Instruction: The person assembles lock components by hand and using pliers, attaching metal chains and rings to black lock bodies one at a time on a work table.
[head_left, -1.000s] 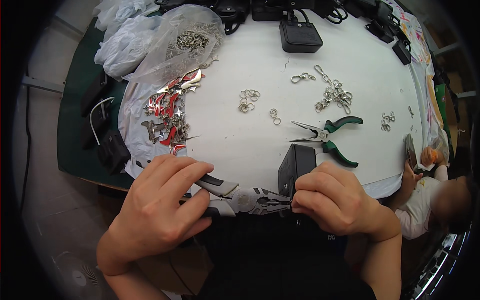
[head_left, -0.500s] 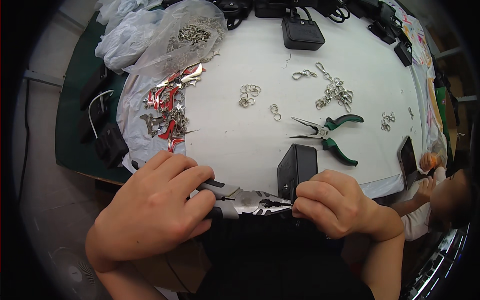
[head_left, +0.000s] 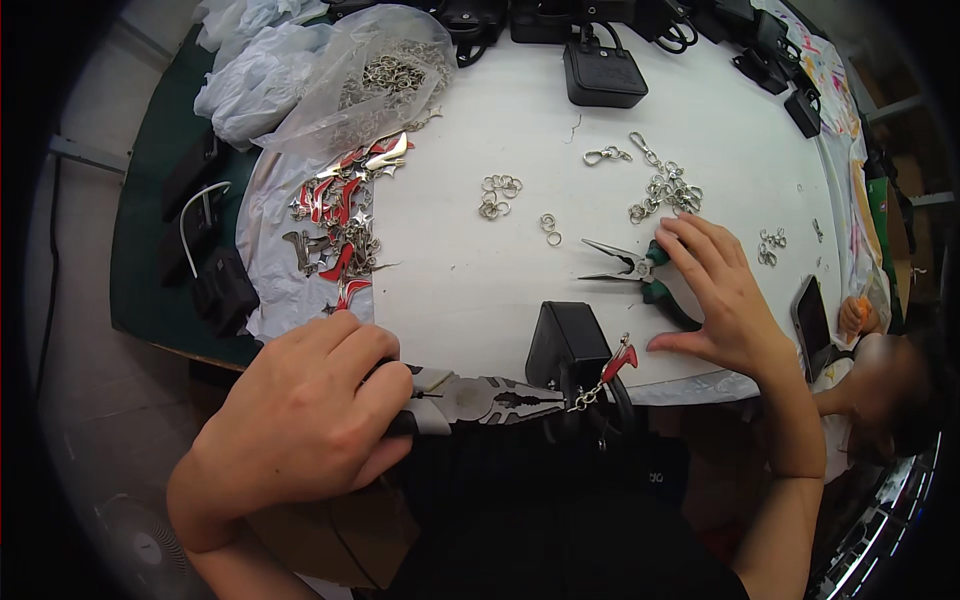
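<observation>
1. By the left hand (head_left: 300, 410), the grey-handled pliers (head_left: 475, 400) are gripped, the fingers being wrapped round the handles; the handle ends are hidden under this hand.
2. The tips of these pliers are placed at a small chain (head_left: 583, 402), to which a red shoe-shaped charm (head_left: 621, 360) is attached. Whether a link is pinched cannot be told.
3. The small black bag (head_left: 565, 340) is found between the two hands, close to the plier tips. Its lower part is hardly distinguished from the dark clothing.
4. The right hand (head_left: 735, 305) is held spread around the green-handled pliers (head_left: 645, 268). The upper handle is mostly covered by the fingers; whether it is touched cannot be told.
5. Far ahead of both hands, a row of black bags (head_left: 540, 22) is cut off by the upper border. Right of the right hand, beyond a phone (head_left: 812, 312), another person (head_left: 836, 400) is partly lost in the dark rim.
6. Ahead of the left hand, a broad stretch of white sheet (head_left: 430, 230) is bounded by charms (head_left: 345, 200) leftward and rings (head_left: 493, 212) farther on. Between red charm and right thumb, only a narrow gap is left.
</observation>
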